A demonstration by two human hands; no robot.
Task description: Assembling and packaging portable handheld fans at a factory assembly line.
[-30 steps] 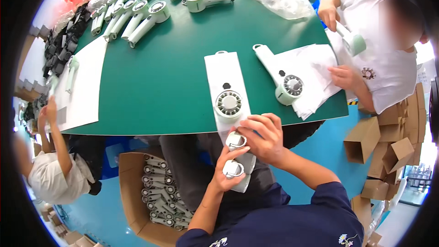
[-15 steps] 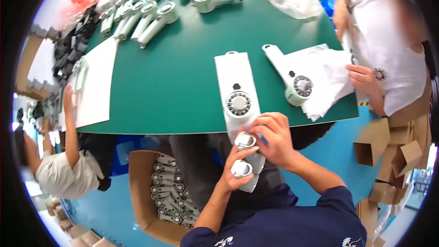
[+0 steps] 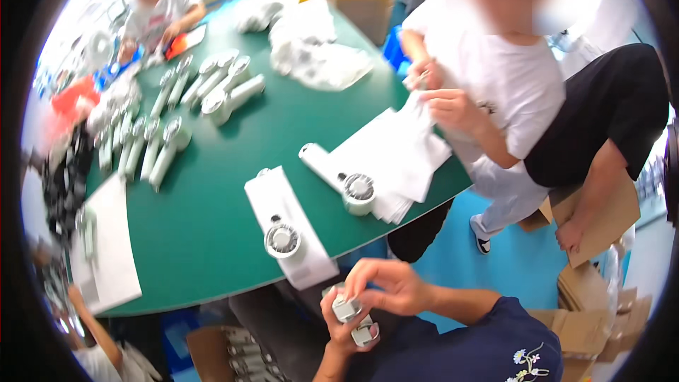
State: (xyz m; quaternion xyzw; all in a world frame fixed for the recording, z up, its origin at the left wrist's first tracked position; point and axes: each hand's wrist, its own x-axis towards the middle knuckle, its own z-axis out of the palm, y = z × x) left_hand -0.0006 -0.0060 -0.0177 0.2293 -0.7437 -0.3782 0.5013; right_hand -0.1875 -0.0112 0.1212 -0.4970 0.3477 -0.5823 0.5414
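Note:
Below the table's edge, my left hand [image 3: 341, 325] is closed around two small pale grey-white pieces with rounded ends. My right hand [image 3: 392, 288] bends over from the right, its fingertips pinched on top of the upper pale piece [image 3: 346, 308]. The lower pale piece [image 3: 366, 334] pokes out beside my left fingers; their exact kind is unclear. Closest to my hands on the table lies a handheld fan [image 3: 283, 240] with a round grille, on a long white sheet or flat packet [image 3: 311, 272]. A second handheld fan [image 3: 358, 194] rests to its right by some white sheets [image 3: 385, 148].
Several more handheld fans [image 3: 164, 152] lie on the green table [image 3: 205, 233]. Clear plastic bags [image 3: 318, 49] are at its far side. At right, a person in white [image 3: 488, 71] handles a white sheet. A carton of fans [image 3: 212, 354] stands below left; cardboard boxes [image 3: 587, 325] stand right.
The view has swung to the right. My hands are farther from the table edge, with my right fingertips now on the upper pale piece. The person at right has brought both hands together.

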